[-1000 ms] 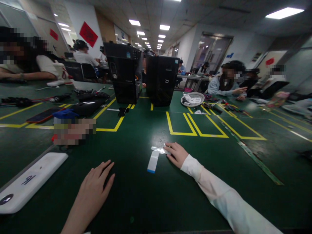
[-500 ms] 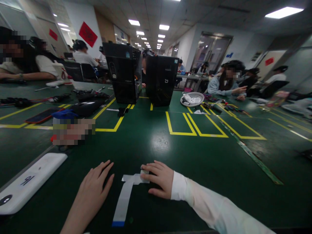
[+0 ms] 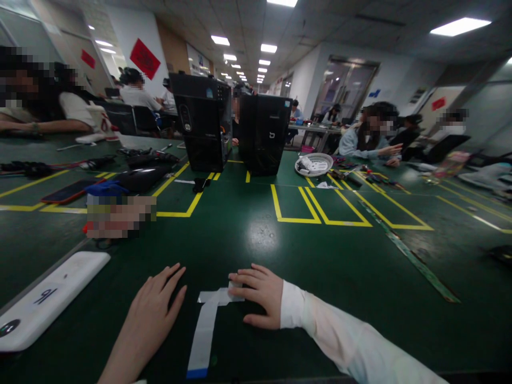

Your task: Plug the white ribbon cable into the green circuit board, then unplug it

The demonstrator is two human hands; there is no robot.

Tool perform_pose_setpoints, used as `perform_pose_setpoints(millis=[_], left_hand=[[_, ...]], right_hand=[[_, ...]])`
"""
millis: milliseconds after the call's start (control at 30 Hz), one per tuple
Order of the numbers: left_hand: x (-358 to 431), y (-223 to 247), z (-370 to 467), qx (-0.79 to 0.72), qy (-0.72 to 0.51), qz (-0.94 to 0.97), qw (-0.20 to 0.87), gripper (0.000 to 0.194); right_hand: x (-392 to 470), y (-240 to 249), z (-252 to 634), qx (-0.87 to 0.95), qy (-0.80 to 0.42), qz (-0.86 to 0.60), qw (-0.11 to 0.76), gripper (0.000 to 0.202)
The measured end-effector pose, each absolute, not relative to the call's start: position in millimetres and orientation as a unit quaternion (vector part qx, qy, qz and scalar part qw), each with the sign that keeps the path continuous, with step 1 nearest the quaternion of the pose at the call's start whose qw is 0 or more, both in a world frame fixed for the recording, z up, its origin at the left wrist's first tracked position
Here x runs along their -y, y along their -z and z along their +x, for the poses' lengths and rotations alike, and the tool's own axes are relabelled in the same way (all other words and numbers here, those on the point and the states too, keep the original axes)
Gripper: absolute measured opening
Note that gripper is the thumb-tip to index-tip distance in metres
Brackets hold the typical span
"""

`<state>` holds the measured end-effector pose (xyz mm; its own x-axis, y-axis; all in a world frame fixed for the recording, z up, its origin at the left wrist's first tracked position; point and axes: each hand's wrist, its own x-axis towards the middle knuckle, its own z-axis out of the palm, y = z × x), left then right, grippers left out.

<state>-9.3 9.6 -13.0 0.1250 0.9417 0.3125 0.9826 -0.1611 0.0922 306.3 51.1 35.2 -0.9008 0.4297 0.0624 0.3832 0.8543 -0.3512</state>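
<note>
A white flat ribbon cable (image 3: 203,330) with a blue end strip lies on the green table in front of me. It bends near its far end, where short side pieces spread left and right. My right hand (image 3: 258,296), in a white sleeve, lies with fingers stretched out. Its index and middle fingertips rest over the cable's upper right end and partly hide it. Left of the cable, my left hand (image 3: 158,304) lies flat with its fingers extended, apart from the cable and holding nothing.
Left of me lies a white panel (image 3: 52,298) with a dark lens-like oval. Two black computer cases (image 3: 264,133) stand ahead, with a white basket (image 3: 314,164) to their right. A long green strip (image 3: 416,261) lies on the right. Other people sit around the table.
Both hands stay almost still. The near, blue end of the ribbon cable has shifted slightly to the right, and the view has moved a little.
</note>
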Motion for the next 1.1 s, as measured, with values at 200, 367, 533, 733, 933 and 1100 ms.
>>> perform_pose_setpoints(millis=[200,367,533,733,933,1100], left_hand=[[-8.4,9.0,-5.4,0.652,0.149,-0.741,0.06,0.058],[-8.4,7.0,-4.7,0.659,0.144,-0.737,0.039,0.059],[-8.9,5.8,-4.0,0.663,0.148,-0.733,0.031,0.058],[-8.1,4.4,-3.0,0.662,0.154,-0.733,0.023,0.058],[-8.6,7.5,-4.5,0.66,0.16,-0.734,0.03,0.058],[-7.7,7.0,-2.8,0.653,0.169,-0.737,0.043,0.057]], right_hand=[[-65.9,-17.5,321.2,0.953,-0.138,-0.204,0.178,0.055],[-128.2,-0.3,405.3,0.875,0.014,-0.416,0.247,0.043],[-157.8,-1.4,529.5,0.588,0.109,-0.784,0.166,0.048],[-111.3,-11.4,612.8,0.402,0.091,-0.898,0.154,0.066],[-88.4,-13.4,628.3,0.423,0.054,-0.899,0.098,0.075],[-74.9,-0.8,629.4,0.446,0.061,-0.89,0.074,0.07]])
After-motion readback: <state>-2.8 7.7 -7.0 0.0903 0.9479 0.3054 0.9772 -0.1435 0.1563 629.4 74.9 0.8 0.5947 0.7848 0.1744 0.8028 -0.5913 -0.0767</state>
